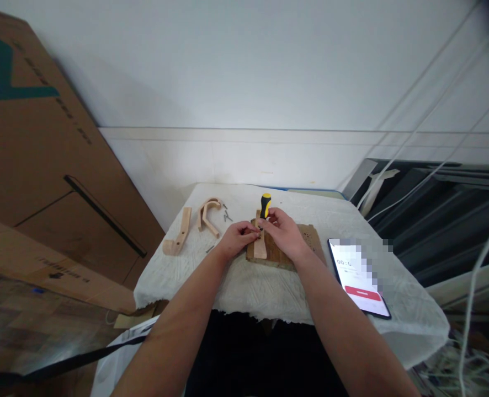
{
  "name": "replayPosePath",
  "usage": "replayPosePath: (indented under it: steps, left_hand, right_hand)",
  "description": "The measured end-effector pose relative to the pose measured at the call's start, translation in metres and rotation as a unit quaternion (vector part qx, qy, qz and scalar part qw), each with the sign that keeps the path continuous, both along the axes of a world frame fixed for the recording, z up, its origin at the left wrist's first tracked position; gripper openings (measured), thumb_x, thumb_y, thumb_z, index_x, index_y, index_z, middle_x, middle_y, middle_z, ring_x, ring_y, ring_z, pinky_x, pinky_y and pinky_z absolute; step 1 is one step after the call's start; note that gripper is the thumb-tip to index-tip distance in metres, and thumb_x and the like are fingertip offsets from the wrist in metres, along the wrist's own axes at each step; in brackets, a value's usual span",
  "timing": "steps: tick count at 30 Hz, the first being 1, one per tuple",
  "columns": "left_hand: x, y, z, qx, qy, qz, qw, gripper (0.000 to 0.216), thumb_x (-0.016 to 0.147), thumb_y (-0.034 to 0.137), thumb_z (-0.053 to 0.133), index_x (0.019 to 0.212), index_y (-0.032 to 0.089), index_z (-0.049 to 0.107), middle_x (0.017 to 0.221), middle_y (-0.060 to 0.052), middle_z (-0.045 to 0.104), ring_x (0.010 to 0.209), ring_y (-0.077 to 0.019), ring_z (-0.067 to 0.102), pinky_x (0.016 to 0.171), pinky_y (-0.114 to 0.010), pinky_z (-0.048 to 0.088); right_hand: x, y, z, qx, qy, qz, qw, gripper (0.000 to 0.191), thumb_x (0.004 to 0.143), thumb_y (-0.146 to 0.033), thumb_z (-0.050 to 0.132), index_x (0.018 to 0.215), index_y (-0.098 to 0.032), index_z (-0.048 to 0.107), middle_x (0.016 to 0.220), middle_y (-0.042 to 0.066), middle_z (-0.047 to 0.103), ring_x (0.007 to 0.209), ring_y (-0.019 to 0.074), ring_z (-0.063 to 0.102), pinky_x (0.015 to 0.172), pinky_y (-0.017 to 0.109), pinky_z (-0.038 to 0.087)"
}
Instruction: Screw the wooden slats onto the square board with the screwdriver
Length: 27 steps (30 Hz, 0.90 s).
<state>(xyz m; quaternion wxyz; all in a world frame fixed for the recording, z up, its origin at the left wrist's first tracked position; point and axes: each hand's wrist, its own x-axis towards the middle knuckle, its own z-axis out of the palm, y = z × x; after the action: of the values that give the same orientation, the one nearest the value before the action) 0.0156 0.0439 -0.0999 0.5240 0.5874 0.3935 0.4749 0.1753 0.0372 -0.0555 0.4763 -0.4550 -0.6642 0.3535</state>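
Note:
My right hand (pixel 283 231) is closed round a screwdriver with a yellow and black handle (pixel 265 204), held upright over a pale wooden hook piece (pixel 260 249). That piece lies on a brown wooden board (pixel 311 238). My left hand (pixel 238 236) pinches at the screwdriver's tip, on the wooden piece; what its fingertips hold is too small to see.
Further wooden hooks (pixel 178 234) (pixel 208 212) and loose screws (pixel 227 215) lie on the white-covered table (pixel 236 286) at the left. A phone (pixel 359 278) with a lit screen lies at the right. A large cardboard box (pixel 41 165) leans at the left. White cables (pixel 435 110) hang at the right.

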Motion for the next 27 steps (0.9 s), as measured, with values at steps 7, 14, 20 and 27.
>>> replayPosePath:
  steps: [7, 14, 20, 27]
  left_hand:
    - [0.0001, 0.0002, -0.0003, 0.005, 0.005, -0.002, 1.0, 0.027, 0.063, 0.034, 0.077, 0.072, 0.013, 0.063, 0.064, 0.001, 0.06, 0.06, -0.0081, 0.05, 0.059, -0.021, 0.037]
    - [-0.0001, 0.0011, -0.0015, -0.001, -0.006, -0.008, 1.0, 0.027, 0.063, 0.034, 0.077, 0.072, 0.013, 0.062, 0.062, 0.002, 0.058, 0.058, -0.0076, 0.049, 0.059, -0.021, 0.036]
    - [0.0003, 0.0002, 0.0, -0.001, -0.009, -0.008, 1.0, 0.027, 0.062, 0.033, 0.077, 0.071, 0.013, 0.062, 0.065, 0.002, 0.06, 0.06, -0.0077, 0.049, 0.06, -0.021, 0.037]
    - [-0.0011, 0.0036, -0.006, 0.008, 0.007, -0.003, 1.0, 0.026, 0.064, 0.034, 0.076, 0.074, 0.013, 0.062, 0.064, 0.002, 0.058, 0.061, -0.0091, 0.051, 0.063, -0.023, 0.039]
  right_hand:
    - [0.0013, 0.002, -0.0019, 0.03, -0.023, 0.015, 0.999, 0.024, 0.08, -0.038, 0.054, 0.094, -0.02, 0.062, 0.091, 0.005, 0.064, 0.078, 0.0179, 0.056, 0.073, 0.033, 0.042]
    - [-0.0012, -0.0004, -0.0004, 0.004, -0.001, 0.011, 1.0, 0.027, 0.074, -0.044, 0.063, 0.084, -0.021, 0.052, 0.072, -0.002, 0.055, 0.065, 0.0153, 0.049, 0.064, 0.03, 0.041]
    - [-0.0013, -0.0019, 0.0008, 0.005, 0.016, 0.026, 1.0, 0.023, 0.08, -0.04, 0.054, 0.093, -0.021, 0.058, 0.084, 0.002, 0.061, 0.074, 0.0171, 0.055, 0.072, 0.033, 0.043]
    - [-0.0008, -0.0006, -0.0014, 0.013, -0.009, -0.016, 1.0, 0.03, 0.074, -0.047, 0.063, 0.083, -0.022, 0.05, 0.074, 0.0, 0.056, 0.067, 0.0162, 0.052, 0.064, 0.031, 0.042]
